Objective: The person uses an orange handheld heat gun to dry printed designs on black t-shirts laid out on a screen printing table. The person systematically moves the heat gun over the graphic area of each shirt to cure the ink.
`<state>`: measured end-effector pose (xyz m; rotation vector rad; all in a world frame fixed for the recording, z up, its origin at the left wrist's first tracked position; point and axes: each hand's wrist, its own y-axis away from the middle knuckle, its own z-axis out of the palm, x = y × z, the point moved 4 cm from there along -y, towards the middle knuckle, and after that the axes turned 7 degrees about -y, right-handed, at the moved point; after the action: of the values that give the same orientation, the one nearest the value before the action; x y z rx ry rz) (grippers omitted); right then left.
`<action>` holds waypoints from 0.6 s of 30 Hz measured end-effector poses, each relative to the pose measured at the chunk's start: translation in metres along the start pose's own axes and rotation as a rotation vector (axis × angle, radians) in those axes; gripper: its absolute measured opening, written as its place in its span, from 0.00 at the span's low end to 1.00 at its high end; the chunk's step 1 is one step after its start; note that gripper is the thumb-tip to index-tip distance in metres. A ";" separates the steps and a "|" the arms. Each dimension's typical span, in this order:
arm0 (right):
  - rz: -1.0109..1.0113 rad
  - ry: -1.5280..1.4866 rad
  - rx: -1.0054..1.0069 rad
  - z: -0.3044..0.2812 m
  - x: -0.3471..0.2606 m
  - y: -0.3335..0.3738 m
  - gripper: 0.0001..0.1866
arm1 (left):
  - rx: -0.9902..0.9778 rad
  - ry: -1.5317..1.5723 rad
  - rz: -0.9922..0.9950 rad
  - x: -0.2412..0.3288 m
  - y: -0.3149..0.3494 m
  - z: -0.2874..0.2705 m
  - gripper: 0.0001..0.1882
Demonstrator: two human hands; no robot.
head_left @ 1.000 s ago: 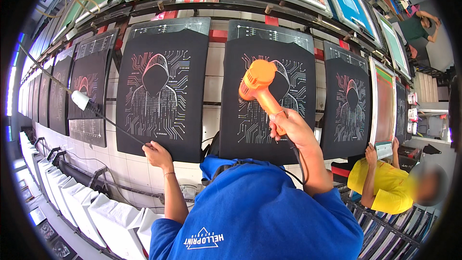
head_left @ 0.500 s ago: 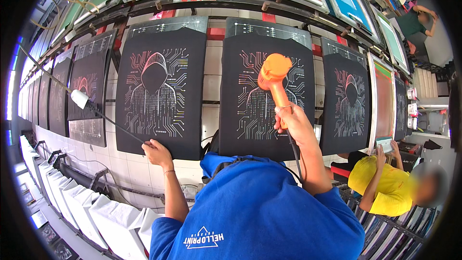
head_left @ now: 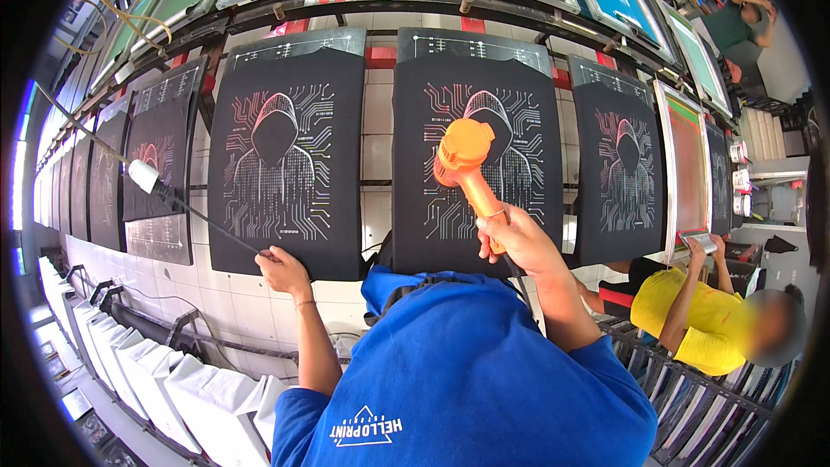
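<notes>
Right hand [head_left: 519, 242] grips the orange heat gun [head_left: 467, 169], nozzle aimed at the middle black printed shirt [head_left: 475, 147] on its pallet. Left hand [head_left: 281, 268] pinches the near hem of the left shirt [head_left: 285, 156], fingers closed on cloth. Best to hold the nozzle just off the ink, sweeping evenly, never lingering. Heat gun sits right of centre, over the print.

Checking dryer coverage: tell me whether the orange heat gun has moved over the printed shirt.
Yes. The orange heat gun has shifted rightward, then down, across the hooded-figure print, held in the right hand.
</notes>
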<state>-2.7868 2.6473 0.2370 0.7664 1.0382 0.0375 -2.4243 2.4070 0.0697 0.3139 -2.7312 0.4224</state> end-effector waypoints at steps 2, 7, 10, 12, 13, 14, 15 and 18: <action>0.020 0.049 -0.040 0.004 0.005 0.008 0.14 | -0.006 0.007 -0.006 0.001 0.000 0.000 0.13; 0.091 0.073 -0.133 0.002 0.021 0.031 0.15 | -0.047 -0.001 0.001 -0.003 0.001 -0.002 0.14; 0.059 0.049 -0.085 -0.001 0.019 0.039 0.16 | -0.057 0.012 0.020 0.001 -0.001 -0.004 0.15; 0.015 0.040 0.027 -0.004 0.015 0.042 0.16 | -0.034 0.016 0.064 -0.003 -0.001 -0.002 0.16; 0.000 0.007 0.075 -0.002 0.013 0.043 0.17 | -0.067 0.022 0.077 -0.008 -0.001 -0.001 0.18; -0.030 0.035 0.116 0.000 0.014 0.041 0.17 | -0.077 0.034 0.081 -0.016 -0.002 0.002 0.19; -0.059 0.065 0.154 0.002 0.016 0.040 0.17 | -0.085 0.045 0.082 -0.030 -0.004 0.011 0.20; -0.081 0.058 0.146 0.008 0.016 0.044 0.16 | -0.248 0.101 0.042 -0.025 -0.007 0.006 0.25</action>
<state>-2.7585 2.6817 0.2531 0.8584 1.1353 -0.0864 -2.4018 2.4028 0.0562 0.1652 -2.6563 0.1040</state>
